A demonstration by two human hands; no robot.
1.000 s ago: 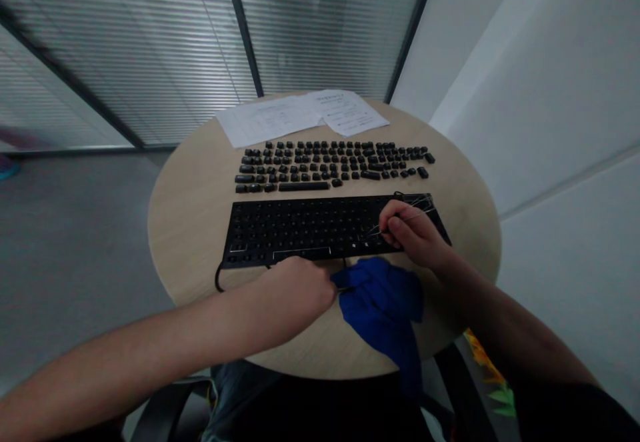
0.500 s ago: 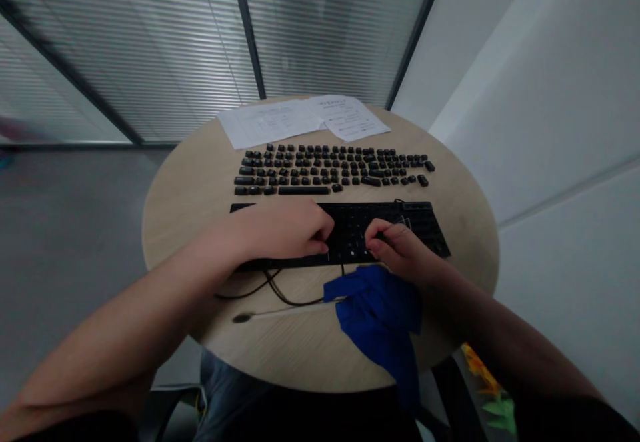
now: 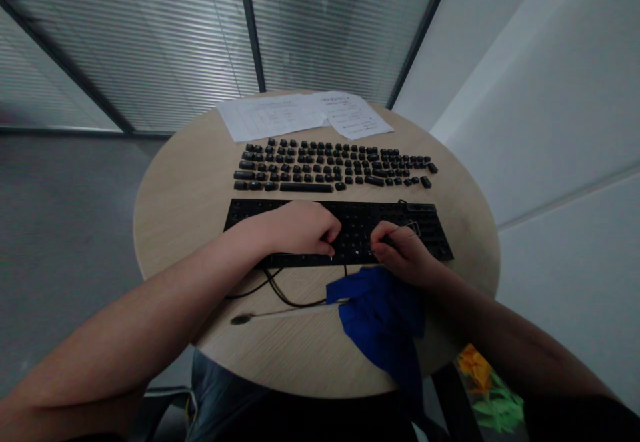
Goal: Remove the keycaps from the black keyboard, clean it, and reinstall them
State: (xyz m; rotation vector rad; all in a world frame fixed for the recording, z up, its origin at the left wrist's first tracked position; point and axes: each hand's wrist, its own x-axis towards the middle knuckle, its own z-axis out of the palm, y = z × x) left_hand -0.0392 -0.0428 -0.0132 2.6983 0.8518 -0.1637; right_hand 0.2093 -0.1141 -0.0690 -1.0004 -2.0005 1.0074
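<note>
The black keyboard base with its caps removed (image 3: 360, 219) lies across the middle of the round pale wooden table (image 3: 190, 195). The left hand (image 3: 300, 229) rests on it with fingers curled under (whether they pinch anything cannot be told). The right hand (image 3: 405, 255) has thumb and fingers closed on a thin wire tool (image 3: 413, 229) over the board's right part. Loose black keycaps (image 3: 330, 165) lie in rows beyond, and a crumpled blue cloth (image 3: 380, 312) sits at the near edge.
</note>
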